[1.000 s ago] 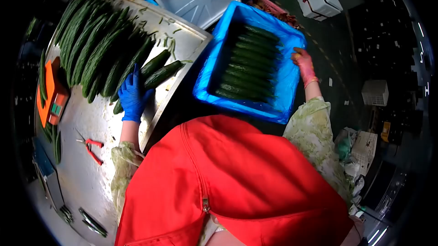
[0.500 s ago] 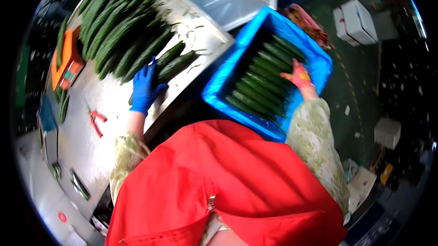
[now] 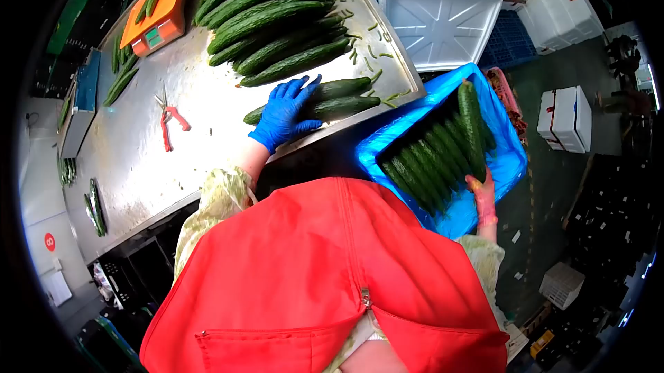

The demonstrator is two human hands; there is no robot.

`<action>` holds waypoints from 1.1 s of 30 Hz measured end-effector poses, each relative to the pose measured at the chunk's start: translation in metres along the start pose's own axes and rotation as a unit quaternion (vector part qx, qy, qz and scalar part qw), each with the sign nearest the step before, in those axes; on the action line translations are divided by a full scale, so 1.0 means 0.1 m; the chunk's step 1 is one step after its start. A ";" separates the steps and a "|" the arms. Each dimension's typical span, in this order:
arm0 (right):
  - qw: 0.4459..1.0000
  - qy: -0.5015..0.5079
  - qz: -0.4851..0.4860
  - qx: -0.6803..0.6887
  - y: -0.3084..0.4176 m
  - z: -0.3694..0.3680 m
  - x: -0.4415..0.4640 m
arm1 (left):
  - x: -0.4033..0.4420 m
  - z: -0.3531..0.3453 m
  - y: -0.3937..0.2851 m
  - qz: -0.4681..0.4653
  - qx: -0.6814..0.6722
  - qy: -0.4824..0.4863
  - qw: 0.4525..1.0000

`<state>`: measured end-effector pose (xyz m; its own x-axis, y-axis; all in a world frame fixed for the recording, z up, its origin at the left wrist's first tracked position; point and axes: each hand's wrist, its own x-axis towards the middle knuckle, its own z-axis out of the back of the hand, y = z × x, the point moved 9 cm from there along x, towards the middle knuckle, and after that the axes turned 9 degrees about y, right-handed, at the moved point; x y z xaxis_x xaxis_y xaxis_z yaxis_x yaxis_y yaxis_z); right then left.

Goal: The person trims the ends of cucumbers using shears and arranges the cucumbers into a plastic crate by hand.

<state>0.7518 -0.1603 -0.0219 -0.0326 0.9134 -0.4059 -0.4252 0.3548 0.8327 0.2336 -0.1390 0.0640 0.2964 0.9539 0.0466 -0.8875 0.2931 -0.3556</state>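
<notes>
My left hand [image 3: 285, 111], in a blue glove, lies with fingers spread over two cucumbers [image 3: 346, 104] near the edge of the metal table [image 3: 207, 158]. Beyond it, a heap of long dark green cucumbers [image 3: 273, 23] is laid side by side. My right hand [image 3: 482, 193], in a pinkish glove, grips the near end of a cucumber [image 3: 472, 127], which slants up over the right side of a blue plastic-lined crate [image 3: 512, 155]. Inside that crate, several cucumbers [image 3: 425, 165] lie in a row. Part of my right fingers is hidden behind the held one.
Red-handled snips [image 3: 167, 120] rest on the table, left of my left hand. An orange scale [image 3: 155, 30] with cucumbers on top stands farther back. A white plastic lid or tray [image 3: 439, 23] sits behind the crate. White foam boxes [image 3: 564, 118] are on the floor at right.
My right hand has lifted a cucumber from the row, its far end tipped up. My left hand stays on the table cucumbers, and the whole view has shifted.
</notes>
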 end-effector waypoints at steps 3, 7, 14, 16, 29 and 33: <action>0.981 -0.005 0.173 -0.088 0.58 -0.14 -0.14 | -0.22 0.53 -0.05 -0.023 -0.102 -0.195 0.975; 0.926 0.109 0.211 -0.294 2.33 -1.09 -0.12 | -0.56 1.39 -0.59 -0.099 -0.036 -0.330 0.938; 0.708 0.285 0.392 -0.513 2.99 -3.00 0.65 | 0.11 0.57 -0.14 -0.094 0.033 0.006 0.995; 0.697 0.279 0.433 -0.498 3.04 -3.12 0.76 | 0.12 0.13 0.29 -0.033 -0.049 0.054 0.997; 0.980 -0.192 0.049 -0.019 -0.19 0.43 0.56 | 0.28 -0.02 0.03 -0.036 0.074 0.152 0.985; 0.949 -0.228 -0.070 -0.206 -0.86 0.78 0.36 | 0.42 -0.06 0.07 -0.042 0.048 0.131 0.989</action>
<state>0.8573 -0.1424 -0.0789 0.4042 0.8883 -0.2181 -0.7179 0.4559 0.5261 0.2424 -0.0977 0.0576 0.4401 0.8803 -0.1769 -0.8819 0.3868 -0.2694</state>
